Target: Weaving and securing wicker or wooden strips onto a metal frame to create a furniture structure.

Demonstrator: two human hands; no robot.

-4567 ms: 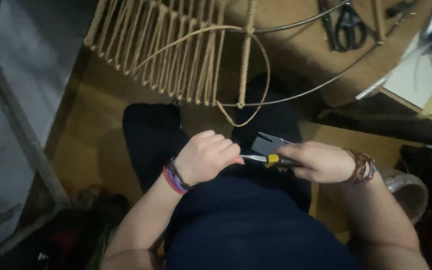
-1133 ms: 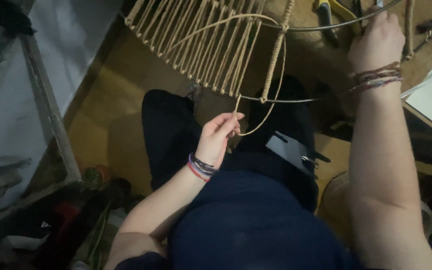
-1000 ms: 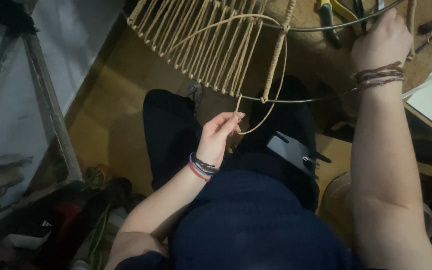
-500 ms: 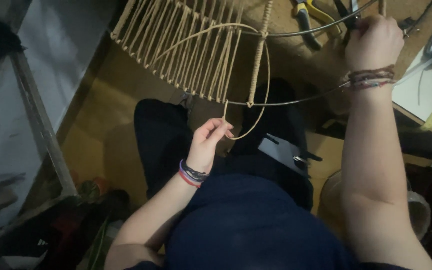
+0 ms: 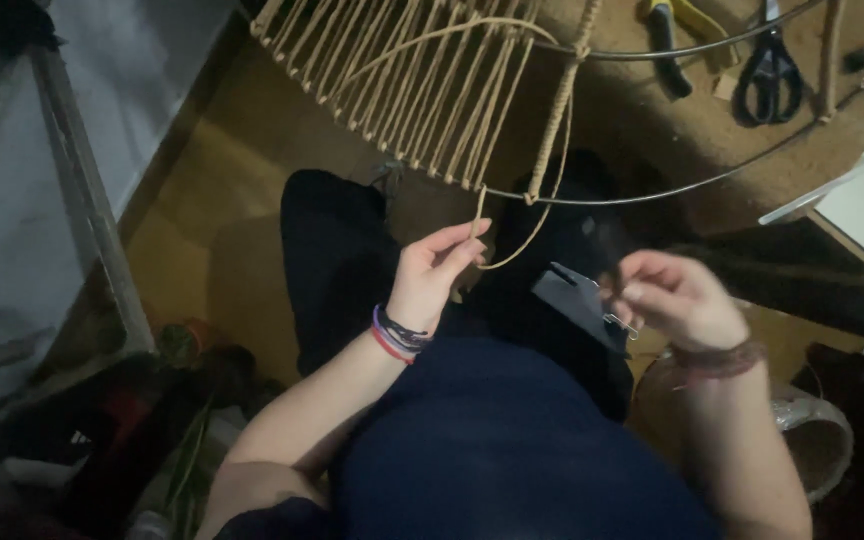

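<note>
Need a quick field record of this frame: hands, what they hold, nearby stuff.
left hand: pinches the loose cord end between fingertips
right hand: blurred, over the lap by a grey flat tool; grip unclear
cord panel: tan cords strung on a wire frame
table: scissors, pliers
wrists: bracelets on both

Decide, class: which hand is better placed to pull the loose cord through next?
Probably the left hand: its fingertips already pinch the cord just below the wire frame. The right hand sits lower, over the lap, apart from it.
</note>
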